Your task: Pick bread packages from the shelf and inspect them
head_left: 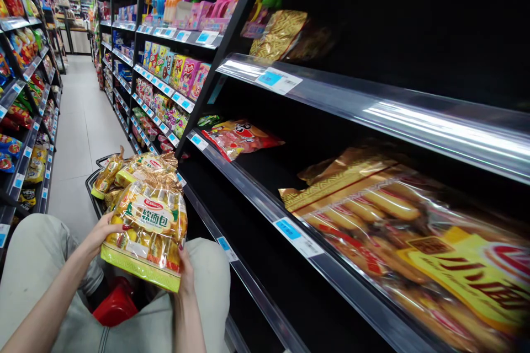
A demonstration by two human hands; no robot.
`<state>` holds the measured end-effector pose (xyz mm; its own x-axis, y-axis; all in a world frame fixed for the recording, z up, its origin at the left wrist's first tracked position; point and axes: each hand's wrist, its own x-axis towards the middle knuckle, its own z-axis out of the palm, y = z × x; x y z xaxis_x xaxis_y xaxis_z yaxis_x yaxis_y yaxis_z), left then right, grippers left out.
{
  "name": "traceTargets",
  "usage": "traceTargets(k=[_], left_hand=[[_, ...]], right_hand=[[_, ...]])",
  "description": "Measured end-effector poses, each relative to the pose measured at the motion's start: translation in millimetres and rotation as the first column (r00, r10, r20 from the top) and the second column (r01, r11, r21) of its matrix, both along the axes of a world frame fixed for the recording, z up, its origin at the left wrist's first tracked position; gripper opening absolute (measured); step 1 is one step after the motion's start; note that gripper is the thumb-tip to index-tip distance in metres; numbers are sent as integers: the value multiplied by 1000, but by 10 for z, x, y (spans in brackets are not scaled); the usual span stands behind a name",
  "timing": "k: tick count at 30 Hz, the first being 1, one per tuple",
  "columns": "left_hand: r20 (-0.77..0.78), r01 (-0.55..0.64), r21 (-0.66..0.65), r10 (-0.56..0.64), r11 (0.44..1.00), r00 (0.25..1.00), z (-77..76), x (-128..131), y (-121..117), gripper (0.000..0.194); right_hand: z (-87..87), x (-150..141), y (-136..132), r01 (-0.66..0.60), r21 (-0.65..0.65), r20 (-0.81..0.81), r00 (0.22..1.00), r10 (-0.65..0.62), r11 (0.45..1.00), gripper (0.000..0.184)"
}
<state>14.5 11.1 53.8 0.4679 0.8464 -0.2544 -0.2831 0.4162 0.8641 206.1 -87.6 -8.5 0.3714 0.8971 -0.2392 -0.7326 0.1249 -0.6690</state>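
Between my two hands is a clear bag of bread rolls (144, 231) with a yellow-green lower band and a red-and-white label. My left hand (101, 234) grips its left side, the thumb lying on the front. At the lower right corner my right hand (186, 267) holds the bag, most of its fingers hidden behind it. Just beyond, more golden bread bags (108, 174) lie in a dark-rimmed basket (91, 190) on the floor. The held bag partly covers them.
On the right shelf lie large bags of bread sticks (372, 215) and a red snack packet (244, 137). A gold packet (279, 33) sits one shelf higher. Shelf edges (256, 193) run close by my right side. A red plastic object (116, 303) is between my legs. The tiled aisle (78, 116) stretches ahead.
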Motion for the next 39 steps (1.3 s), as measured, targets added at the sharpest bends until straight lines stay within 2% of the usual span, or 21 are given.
traceTargets(k=[8, 29, 39], left_hand=[[10, 6, 20, -6, 1000, 1000, -21, -7, 8, 52], [39, 40, 52, -42, 998, 998, -38, -29, 13, 53], [50, 54, 67, -57, 996, 997, -50, -33, 22, 57]], right_hand=[[-21, 1, -5, -13, 19, 33, 999, 12, 1000, 41], [-123, 23, 7, -4, 30, -16, 1000, 5, 1000, 38], [-38, -19, 15, 26, 50, -62, 998, -23, 998, 34]])
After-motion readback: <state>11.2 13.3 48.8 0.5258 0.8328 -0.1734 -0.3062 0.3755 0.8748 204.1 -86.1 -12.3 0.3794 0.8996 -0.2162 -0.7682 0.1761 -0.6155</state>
